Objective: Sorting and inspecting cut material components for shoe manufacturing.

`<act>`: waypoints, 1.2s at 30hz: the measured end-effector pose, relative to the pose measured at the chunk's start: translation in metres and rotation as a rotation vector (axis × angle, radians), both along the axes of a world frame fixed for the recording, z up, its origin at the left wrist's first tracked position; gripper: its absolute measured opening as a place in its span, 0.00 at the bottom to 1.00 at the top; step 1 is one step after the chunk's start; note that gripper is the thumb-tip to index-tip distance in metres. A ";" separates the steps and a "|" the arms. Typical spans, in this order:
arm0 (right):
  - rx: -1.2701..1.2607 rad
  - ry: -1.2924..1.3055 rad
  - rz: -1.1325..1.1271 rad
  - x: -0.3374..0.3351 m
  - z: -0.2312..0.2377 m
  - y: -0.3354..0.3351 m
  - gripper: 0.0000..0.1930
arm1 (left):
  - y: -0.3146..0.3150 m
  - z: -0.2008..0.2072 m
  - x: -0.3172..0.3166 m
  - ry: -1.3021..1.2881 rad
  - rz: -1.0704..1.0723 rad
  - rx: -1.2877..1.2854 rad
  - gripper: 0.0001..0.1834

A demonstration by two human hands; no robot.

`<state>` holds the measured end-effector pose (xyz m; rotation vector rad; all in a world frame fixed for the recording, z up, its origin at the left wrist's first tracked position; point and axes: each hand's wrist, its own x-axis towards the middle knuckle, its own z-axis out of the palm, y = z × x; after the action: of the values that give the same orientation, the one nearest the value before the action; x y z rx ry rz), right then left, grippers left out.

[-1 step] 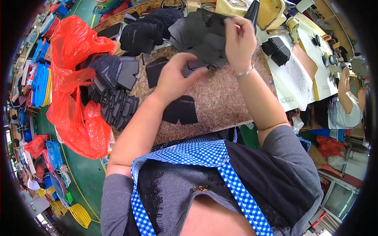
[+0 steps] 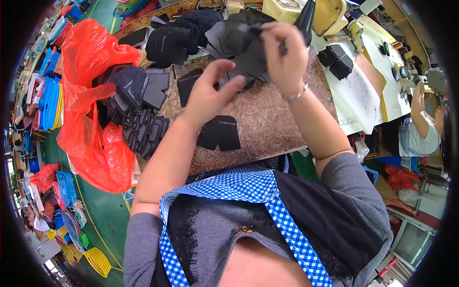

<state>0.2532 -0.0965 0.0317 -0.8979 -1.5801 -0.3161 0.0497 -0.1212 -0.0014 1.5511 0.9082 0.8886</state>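
My right hand (image 2: 287, 60) is over the far side of the work board, smeared by motion. Its thumb and fingers close on the edge of a thin black piece (image 2: 254, 29), which is blurred too. Under and beyond the fingertips lies a spread pile of dark grey flat pieces (image 2: 232, 40). My left hand (image 2: 208, 93) hovers at the pile's near edge, thumb and fingers apart, with nothing visible between them. One black notched piece (image 2: 220, 134) lies flat on the speckled brown board (image 2: 267, 124) near my left wrist. Another black piece (image 2: 187, 88) is partly covered by the left hand.
Stacks of black pieces (image 2: 143, 91) spill beside a red plastic bag (image 2: 79, 105) at left. More black stacks (image 2: 174, 43) stand at the back. A black cone-shaped object (image 2: 306, 21) and a tied black bundle (image 2: 336, 62) are at right. Another person (image 2: 418, 134) sits at far right.
My right fingers have shifted left over the pile, and a blurred black piece now shows at their tips. My left hand has moved slightly left.
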 end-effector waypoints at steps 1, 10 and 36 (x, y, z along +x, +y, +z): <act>-0.068 -0.056 0.145 -0.011 0.000 -0.016 0.04 | -0.009 0.017 -0.002 -0.348 -0.022 -0.165 0.17; -0.887 1.323 0.433 -0.032 -0.019 -0.075 0.06 | -0.063 -0.002 -0.057 -0.631 0.328 -0.546 0.10; -1.280 0.114 0.347 -0.061 -0.041 -0.124 0.20 | -0.086 -0.014 -0.080 0.018 0.117 -0.269 0.14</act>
<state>0.1925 -0.2206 -0.0096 -1.4878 -1.7189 1.1022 -0.0301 -0.2069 -0.0152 1.2869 1.0931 0.7991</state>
